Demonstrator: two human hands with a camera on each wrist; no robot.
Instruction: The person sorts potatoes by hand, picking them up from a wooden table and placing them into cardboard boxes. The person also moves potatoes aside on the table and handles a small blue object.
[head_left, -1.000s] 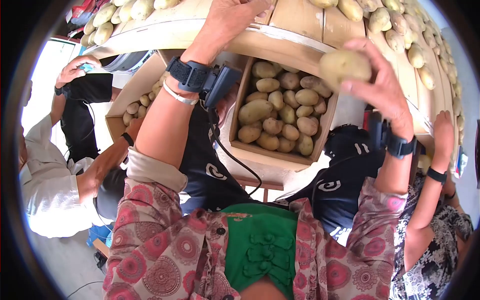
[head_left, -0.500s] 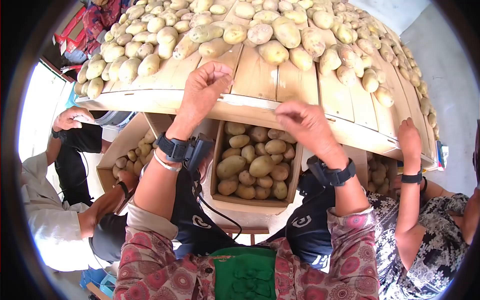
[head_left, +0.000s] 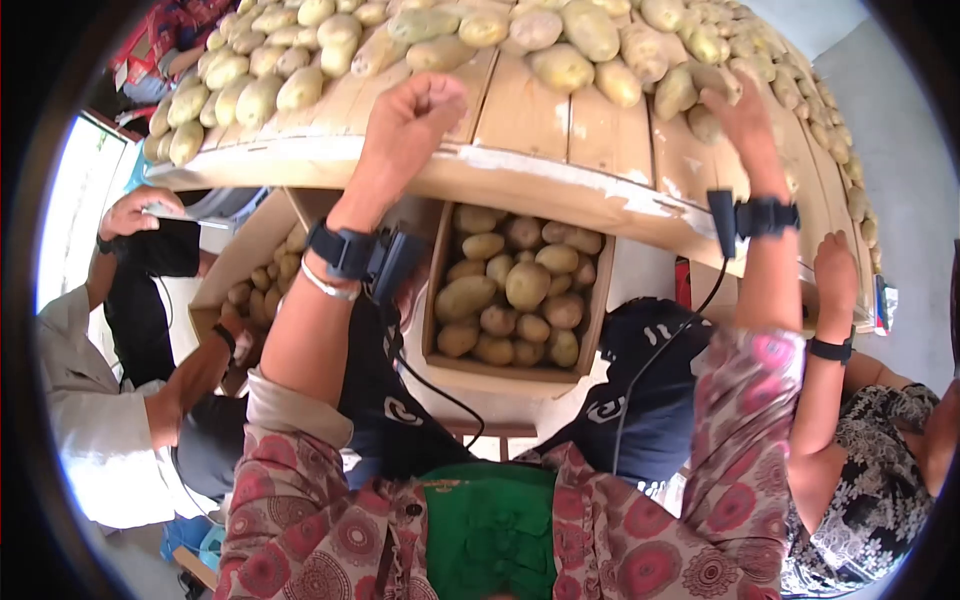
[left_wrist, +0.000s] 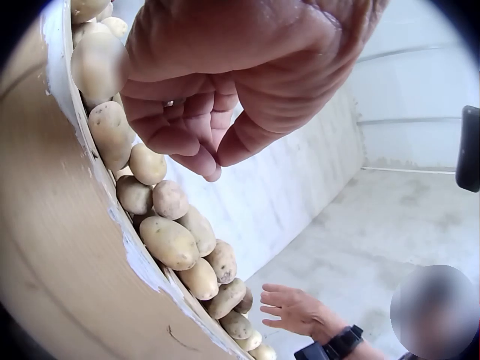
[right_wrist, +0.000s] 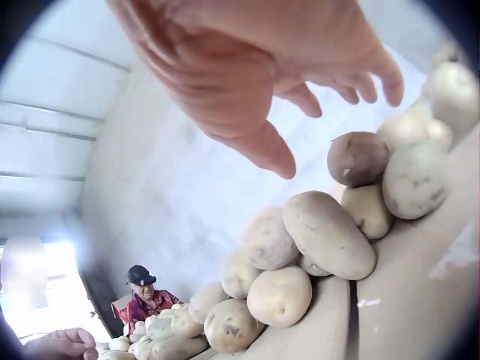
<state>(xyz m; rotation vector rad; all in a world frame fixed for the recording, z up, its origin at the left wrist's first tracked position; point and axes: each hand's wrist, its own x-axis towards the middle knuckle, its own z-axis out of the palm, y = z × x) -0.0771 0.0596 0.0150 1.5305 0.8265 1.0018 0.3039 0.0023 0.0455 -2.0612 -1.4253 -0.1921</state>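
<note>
My right hand [head_left: 745,120] reaches over the potatoes at the right of the plank table. In the right wrist view its fingers are spread, with a dark potato [right_wrist: 358,159] and a long pale potato [right_wrist: 330,235] just below them. Nothing lies in its grasp. Over the table's front edge hovers my left hand [head_left: 405,130], empty, its fingers loosely bent and the thumb tip near them in the left wrist view. Below that edge, a cardboard box [head_left: 432,345] holds many potatoes [head_left: 525,286].
Heaped potatoes [head_left: 590,32] cover the far part of the wooden table [head_left: 610,125]. Another carton of potatoes [head_left: 268,290] stands at lower left. People sit on both sides; a neighbour's hand [head_left: 836,272] is near the table's right edge. A cable [head_left: 440,392] hangs by my legs.
One second ago my right hand held a potato; half a second ago it was empty above the box. Now it has moved right and forward to the potatoes. The left hand stays near the edge.
</note>
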